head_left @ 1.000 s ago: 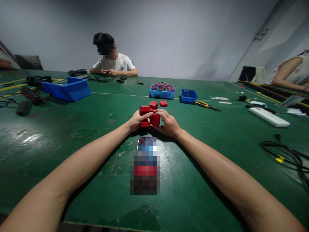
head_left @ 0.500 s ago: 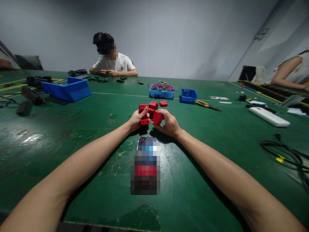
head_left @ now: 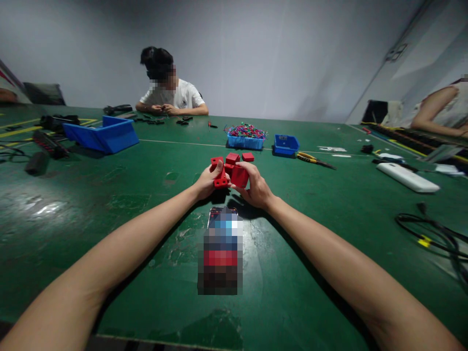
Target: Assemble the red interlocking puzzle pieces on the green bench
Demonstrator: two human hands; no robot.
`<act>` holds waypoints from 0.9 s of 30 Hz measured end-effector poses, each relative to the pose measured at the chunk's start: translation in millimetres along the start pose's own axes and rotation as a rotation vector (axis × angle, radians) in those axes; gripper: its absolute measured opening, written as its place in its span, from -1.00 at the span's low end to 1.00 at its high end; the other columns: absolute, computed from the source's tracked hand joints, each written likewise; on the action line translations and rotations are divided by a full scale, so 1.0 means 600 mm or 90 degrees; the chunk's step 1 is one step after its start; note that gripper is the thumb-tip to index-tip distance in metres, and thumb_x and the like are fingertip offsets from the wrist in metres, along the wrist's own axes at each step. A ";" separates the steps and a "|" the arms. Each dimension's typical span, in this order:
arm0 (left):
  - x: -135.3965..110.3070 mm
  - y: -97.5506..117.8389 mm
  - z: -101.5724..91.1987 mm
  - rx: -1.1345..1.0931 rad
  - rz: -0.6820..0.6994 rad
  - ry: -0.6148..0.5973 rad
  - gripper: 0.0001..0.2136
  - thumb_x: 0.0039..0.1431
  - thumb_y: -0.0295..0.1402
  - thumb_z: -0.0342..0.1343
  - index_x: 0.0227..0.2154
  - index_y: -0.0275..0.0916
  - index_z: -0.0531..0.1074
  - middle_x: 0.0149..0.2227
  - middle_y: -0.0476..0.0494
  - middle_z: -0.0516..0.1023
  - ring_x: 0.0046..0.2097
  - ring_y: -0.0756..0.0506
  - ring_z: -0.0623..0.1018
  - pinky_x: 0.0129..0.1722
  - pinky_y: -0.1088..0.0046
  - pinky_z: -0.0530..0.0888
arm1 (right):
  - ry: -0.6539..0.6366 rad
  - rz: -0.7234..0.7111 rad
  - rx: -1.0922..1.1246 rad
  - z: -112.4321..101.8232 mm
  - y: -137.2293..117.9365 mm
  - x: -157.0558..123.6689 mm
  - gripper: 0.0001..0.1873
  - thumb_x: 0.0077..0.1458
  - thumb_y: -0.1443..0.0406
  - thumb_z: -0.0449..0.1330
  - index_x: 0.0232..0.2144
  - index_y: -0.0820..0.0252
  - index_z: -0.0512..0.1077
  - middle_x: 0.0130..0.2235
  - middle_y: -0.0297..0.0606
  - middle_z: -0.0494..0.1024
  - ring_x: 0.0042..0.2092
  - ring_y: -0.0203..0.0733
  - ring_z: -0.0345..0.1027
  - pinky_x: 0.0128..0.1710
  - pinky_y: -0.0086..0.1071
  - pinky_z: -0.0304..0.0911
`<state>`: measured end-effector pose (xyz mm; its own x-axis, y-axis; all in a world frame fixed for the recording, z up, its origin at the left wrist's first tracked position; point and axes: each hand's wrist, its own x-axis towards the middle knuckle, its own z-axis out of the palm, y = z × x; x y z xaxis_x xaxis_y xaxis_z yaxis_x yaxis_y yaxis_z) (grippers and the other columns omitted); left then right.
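Note:
Over the green table, my left hand (head_left: 207, 182) is closed around a red block with holes (head_left: 220, 182). My right hand (head_left: 257, 186) grips a smooth-faced red block (head_left: 239, 176) between thumb and fingers, close beside the first block; whether the two touch I cannot tell. Just beyond my hands lie another red block (head_left: 233, 158) and a flat red piece (head_left: 247, 157). A phone (head_left: 223, 211) lies on the table in front of me, its screen mostly blurred out.
Ahead stand a blue bin of coloured wires (head_left: 244, 142) and a small blue bin (head_left: 286, 145), with yellow-handled pliers (head_left: 310, 158) to their right. A larger blue bin (head_left: 106, 137) is on the left. At right are a white box (head_left: 407, 176) and black cable (head_left: 431, 219). A person (head_left: 171, 95) sits opposite.
In my right hand the red block has turned to show a broader face toward me. My left hand has tilted its holed block slightly.

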<state>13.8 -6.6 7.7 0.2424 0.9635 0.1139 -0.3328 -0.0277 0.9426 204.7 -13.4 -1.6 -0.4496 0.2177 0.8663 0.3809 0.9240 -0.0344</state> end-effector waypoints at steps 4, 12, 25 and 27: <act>0.002 -0.003 -0.002 0.013 -0.005 -0.015 -0.39 -0.12 0.09 0.32 -0.19 -0.29 0.30 -0.49 0.03 0.48 -0.55 0.04 0.48 -0.50 0.49 0.45 | 0.008 -0.005 -0.015 0.002 0.000 0.001 -0.28 0.26 0.22 0.14 0.33 0.14 -0.10 0.15 0.08 0.35 0.19 0.06 0.31 0.14 -0.01 0.36; -0.007 -0.002 -0.004 0.056 0.017 -0.056 -0.25 -0.21 -0.04 0.43 0.00 -0.26 0.23 -0.11 -0.16 0.50 -0.23 -0.05 0.56 -0.21 0.40 0.48 | -0.047 -0.006 0.056 0.001 -0.001 -0.003 -0.38 0.26 0.24 0.16 0.26 0.12 0.00 0.14 0.01 0.42 0.18 -0.04 0.37 0.09 -0.11 0.42; -0.012 0.004 0.000 0.092 0.018 -0.058 -0.26 -0.27 -0.21 0.47 -0.02 -0.26 0.24 -0.06 -0.19 0.44 -0.05 -0.14 0.51 -0.02 0.28 0.43 | -0.052 0.006 -0.037 0.002 0.005 -0.003 -0.53 0.17 0.18 0.23 0.05 0.17 0.18 -0.05 0.00 0.48 -0.07 -0.03 0.47 -0.14 -0.20 0.44; -0.012 0.004 0.001 0.096 0.022 -0.062 -0.27 -0.26 -0.22 0.48 -0.03 -0.25 0.24 -0.06 -0.17 0.45 -0.06 -0.12 0.51 -0.02 0.29 0.44 | -0.079 0.036 -0.048 0.001 0.004 -0.006 -0.53 0.16 0.18 0.23 0.04 0.17 0.20 -0.16 -0.09 0.53 -0.22 -0.10 0.49 -0.24 -0.26 0.42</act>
<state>11.8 -13.9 9.2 0.3223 0.9313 0.1697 -0.2040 -0.1067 0.9731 206.8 -11.7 -5.4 -0.5206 0.3111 0.7951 0.4661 0.8838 -0.0406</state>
